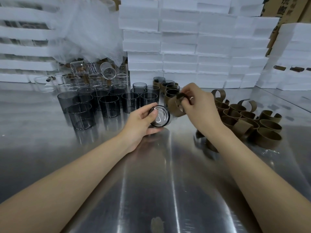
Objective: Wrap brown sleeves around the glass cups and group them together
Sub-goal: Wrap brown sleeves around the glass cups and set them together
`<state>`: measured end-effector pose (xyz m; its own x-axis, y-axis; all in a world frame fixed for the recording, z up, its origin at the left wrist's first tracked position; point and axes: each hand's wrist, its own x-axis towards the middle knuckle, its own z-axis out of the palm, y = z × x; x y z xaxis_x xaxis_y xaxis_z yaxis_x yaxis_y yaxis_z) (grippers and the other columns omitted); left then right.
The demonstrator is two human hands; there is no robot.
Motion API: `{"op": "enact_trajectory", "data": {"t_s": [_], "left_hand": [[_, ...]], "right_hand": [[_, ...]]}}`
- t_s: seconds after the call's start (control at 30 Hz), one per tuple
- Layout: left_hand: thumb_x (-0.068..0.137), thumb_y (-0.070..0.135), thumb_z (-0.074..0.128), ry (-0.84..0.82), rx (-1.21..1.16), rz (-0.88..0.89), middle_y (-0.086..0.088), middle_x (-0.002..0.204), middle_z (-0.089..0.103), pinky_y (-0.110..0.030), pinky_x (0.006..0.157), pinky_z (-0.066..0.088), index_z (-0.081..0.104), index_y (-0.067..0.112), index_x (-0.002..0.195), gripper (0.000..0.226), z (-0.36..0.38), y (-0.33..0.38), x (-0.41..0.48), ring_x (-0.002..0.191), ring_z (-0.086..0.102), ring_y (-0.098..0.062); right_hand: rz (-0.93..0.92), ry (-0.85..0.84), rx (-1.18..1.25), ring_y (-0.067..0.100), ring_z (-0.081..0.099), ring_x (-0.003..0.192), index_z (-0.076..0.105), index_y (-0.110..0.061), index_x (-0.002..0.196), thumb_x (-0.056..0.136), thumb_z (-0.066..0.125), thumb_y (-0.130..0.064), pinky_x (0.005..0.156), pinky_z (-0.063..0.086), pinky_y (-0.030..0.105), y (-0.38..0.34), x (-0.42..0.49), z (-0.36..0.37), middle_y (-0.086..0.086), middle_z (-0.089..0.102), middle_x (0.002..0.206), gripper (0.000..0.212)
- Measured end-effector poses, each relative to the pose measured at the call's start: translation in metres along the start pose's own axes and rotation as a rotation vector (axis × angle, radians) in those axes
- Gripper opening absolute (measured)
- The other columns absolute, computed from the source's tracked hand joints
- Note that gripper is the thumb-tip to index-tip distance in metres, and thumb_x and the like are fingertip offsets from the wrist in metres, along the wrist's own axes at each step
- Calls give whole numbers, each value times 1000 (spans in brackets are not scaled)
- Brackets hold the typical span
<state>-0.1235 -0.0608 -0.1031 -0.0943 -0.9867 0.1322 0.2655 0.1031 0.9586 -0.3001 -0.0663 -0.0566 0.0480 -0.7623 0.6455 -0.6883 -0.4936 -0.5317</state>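
The left hand [143, 121] grips a smoky glass cup [160, 116] above the steel table [151, 182], fingers curled over its rim and the thumb beneath. The cup is tipped on its side, one round end facing the camera and its long axis running away toward one o'clock. Whether that end is mouth or base is unclear.

At the cup's two o'clock, just beside it, the right hand [200, 106] pinches a curled brown sleeve [175, 105] between thumb and fingertips. Contact between sleeve and cup cannot be made out.

A heap of loose sleeves [249, 121] lies at four o'clock from the right hand. Bare smoky cups [107, 105] stand upright at ten o'clock from the left hand, and sleeved cups [170, 89] cluster at twelve o'clock from the held cup.
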Motion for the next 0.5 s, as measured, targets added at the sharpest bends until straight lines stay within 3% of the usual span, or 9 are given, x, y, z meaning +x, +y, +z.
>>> {"op": "enact_trajectory", "data": {"t_s": [0.1,0.2,0.3,0.37,0.43,0.5], "left_hand": [[95,5,58,4,-8,-14,0,106,69,-43,79,60,61,16,123,30,2,1,-1,89,70,-8],[93,0,59,-18,11,-18,-3,111,69,-44,81,60,61,15,127,38,4,3,-3,87,71,-8],[92,-4,59,-62,60,-4,-6,120,68,-42,84,59,58,15,133,45,4,3,-4,95,71,-13],[91,-6,59,-103,79,14,-2,117,71,-40,85,59,61,17,131,47,3,2,-4,102,70,-17],[89,-6,62,-142,90,31,4,111,73,-36,83,59,64,19,127,45,3,1,-5,103,70,-15],[89,-7,61,-158,108,34,6,107,74,-35,84,58,65,20,125,45,4,1,-6,103,69,-14]], "right_hand": [[-68,-52,-56,8,58,73,71,-17,93,85,52,0,68,45,23,-2,-2,4,-8,65,79,27],[-178,-76,-48,9,61,92,74,-10,101,84,50,9,84,43,11,-6,-3,4,1,70,100,35],[-246,-36,2,7,59,94,73,-6,106,86,56,11,86,38,2,-11,-7,6,6,66,111,31],[-203,7,92,2,58,99,73,-4,102,84,66,6,88,40,3,-13,-8,9,6,62,120,22],[-96,28,164,4,59,106,75,-6,95,83,71,-2,93,46,13,-13,-6,9,2,60,125,12],[-48,12,178,4,63,101,76,-10,93,86,70,-8,91,51,23,-11,-6,8,-3,68,110,10]]}}
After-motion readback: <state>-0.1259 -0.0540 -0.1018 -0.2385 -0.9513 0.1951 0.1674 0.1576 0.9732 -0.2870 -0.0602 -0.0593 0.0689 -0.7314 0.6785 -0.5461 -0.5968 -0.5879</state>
